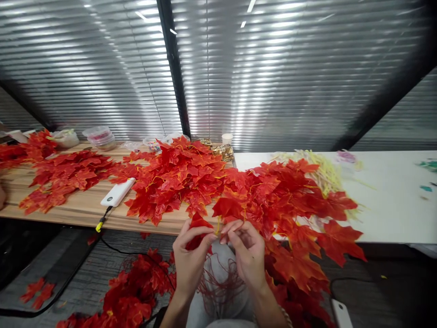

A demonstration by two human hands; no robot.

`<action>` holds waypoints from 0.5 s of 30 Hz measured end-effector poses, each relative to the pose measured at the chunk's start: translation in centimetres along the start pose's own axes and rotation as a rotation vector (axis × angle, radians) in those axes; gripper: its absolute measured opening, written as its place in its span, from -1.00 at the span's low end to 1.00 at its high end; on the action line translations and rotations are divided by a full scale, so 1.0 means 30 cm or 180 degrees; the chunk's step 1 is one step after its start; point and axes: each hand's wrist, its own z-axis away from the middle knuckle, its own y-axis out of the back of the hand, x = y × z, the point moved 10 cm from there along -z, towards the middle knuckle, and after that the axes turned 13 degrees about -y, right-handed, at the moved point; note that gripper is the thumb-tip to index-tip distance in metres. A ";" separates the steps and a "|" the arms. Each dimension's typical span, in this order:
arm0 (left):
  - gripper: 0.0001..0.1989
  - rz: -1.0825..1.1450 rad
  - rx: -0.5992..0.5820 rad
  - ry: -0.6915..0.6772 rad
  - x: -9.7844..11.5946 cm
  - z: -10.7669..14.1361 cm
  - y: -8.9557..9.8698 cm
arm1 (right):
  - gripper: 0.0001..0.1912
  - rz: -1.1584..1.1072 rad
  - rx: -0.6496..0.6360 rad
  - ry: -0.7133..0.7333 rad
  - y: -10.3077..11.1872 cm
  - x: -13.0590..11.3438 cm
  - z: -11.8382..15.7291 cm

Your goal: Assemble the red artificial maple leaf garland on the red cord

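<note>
My left hand [191,259] pinches a red artificial maple leaf [198,224] at the table's front edge. My right hand [247,250] is right beside it, fingertips closed on the leaf's yellow stem [217,226] where the two hands meet. Behind them a big pile of red maple leaves [218,182] covers the table and spills over the edge. Thin dark red wires [221,282] hang in my lap under both hands.
A white power bank [118,192] with a black cable [75,269] lies on the wooden table [82,210]. Plastic containers [100,136] stand at the back left, and a white table [392,205] holds yellow stems [324,171]. Leaves lie on the floor [136,291]. Blinds hang behind.
</note>
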 end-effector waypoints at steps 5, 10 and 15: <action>-0.93 -0.0166 0.0109 -0.0211 0.053 -0.005 -0.007 | -0.93 0.0234 0.0067 0.0304 -0.021 -0.040 0.014; -0.91 -0.0157 0.0060 -0.0592 0.115 -0.009 -0.015 | -0.89 0.0392 0.0260 0.0654 -0.013 -0.083 0.029; -0.87 -0.0312 0.0087 -0.0871 0.138 -0.015 -0.009 | -0.88 0.1040 0.0514 0.0690 0.000 -0.084 0.027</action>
